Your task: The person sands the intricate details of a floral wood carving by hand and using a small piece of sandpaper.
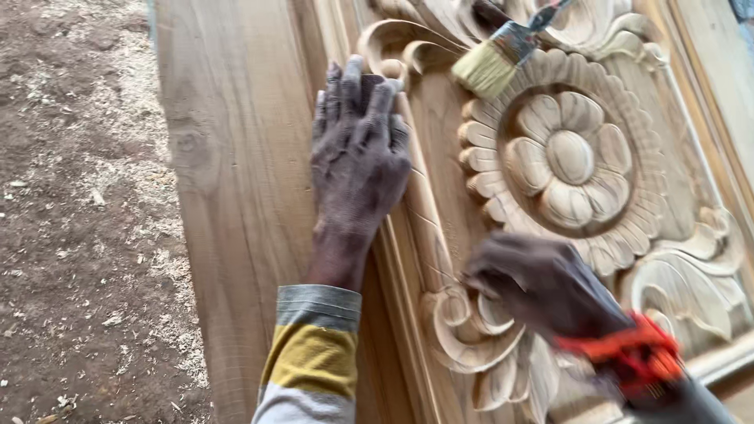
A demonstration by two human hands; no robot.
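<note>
The left hand [357, 153] lies flat on the carved wooden panel [236, 157], fingers together and extended along the twisted rope moulding [428, 220], whose long axis runs away from the person. A dark piece under the fingertips is mostly hidden. The right hand [542, 283], blurred, is closed at the lower scroll carving [471, 330]; what it holds cannot be made out. A paintbrush [495, 63] rests above the carved flower [569, 157], handle cut off.

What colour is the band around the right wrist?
Orange-red band, clearest in the head view.
</note>
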